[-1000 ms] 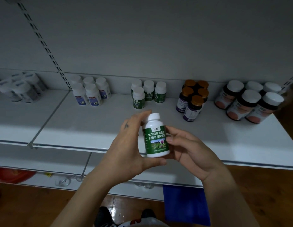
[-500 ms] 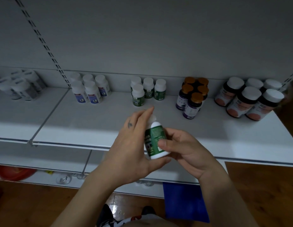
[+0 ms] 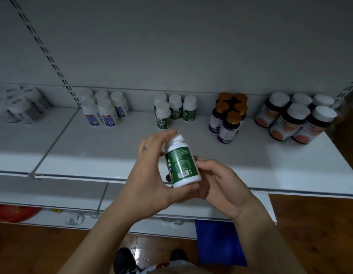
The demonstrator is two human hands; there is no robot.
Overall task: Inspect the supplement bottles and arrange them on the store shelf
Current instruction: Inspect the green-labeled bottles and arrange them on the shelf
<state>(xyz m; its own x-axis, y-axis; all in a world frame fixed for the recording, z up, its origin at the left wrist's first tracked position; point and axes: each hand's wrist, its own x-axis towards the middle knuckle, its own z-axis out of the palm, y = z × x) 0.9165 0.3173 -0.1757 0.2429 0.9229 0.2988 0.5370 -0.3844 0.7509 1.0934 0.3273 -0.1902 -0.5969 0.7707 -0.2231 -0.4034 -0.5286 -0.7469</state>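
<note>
Head view: the left hand (image 3: 150,175) has the green-labelled bottle (image 3: 181,165) in its grip. Its thumb is hooked under the base and its fingers run up the left side, with the index tip reaching the white cap. The right hand (image 3: 221,182) closes on the bottle from the right, thumb on the label's edge and fingers curled below the base, touching the left thumb. The bottle sits between the 2 grips, tilted with its cap leaning far and left, its small-print panel and barcode facing the camera. It is held in the air above the near edge of the white shelf (image 3: 112,155).

At the far side of the shelf stand 4 matching green bottles (image 3: 172,109), directly beyond the held one. Left of them are 5 blue-labelled bottles (image 3: 104,109). To the right are 5 amber-capped bottles (image 3: 229,115), then 5 dark white-capped bottles (image 3: 296,119). Blurred grey bottles (image 3: 19,107) stand far left. Below, a blue sheet (image 3: 219,242) lies on the wooden floor (image 3: 319,234).
</note>
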